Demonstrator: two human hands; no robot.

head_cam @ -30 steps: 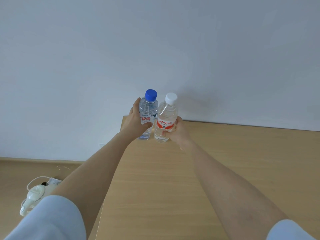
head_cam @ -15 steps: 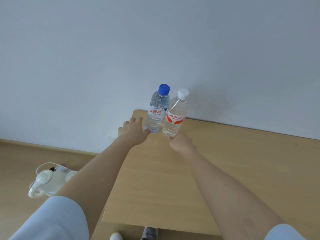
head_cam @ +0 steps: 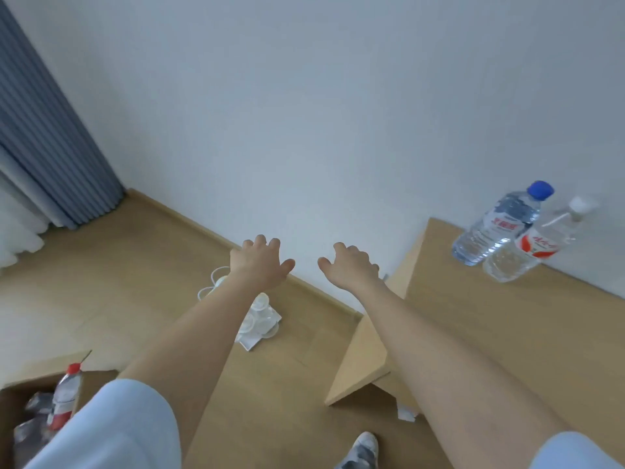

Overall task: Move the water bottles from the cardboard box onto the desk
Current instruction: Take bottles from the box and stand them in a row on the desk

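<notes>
Bottles (head_cam: 497, 228) well right of fingers (head_cam: 339, 248)

White wall (head_cam: 304, 96), wooden floor (head_cam: 84, 282), blue-grey curtain (head_cam: 40, 147)

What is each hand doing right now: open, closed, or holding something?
Left hand: open, fingers spread, holding nothing.
Right hand: open, fingers loosely curled, holding nothing.

Wooden desk (head_cam: 527, 316): blue-capped bottle (head_cam: 500, 225), white-capped bottle (head_cam: 537, 247) standing side by side near wall.
</notes>
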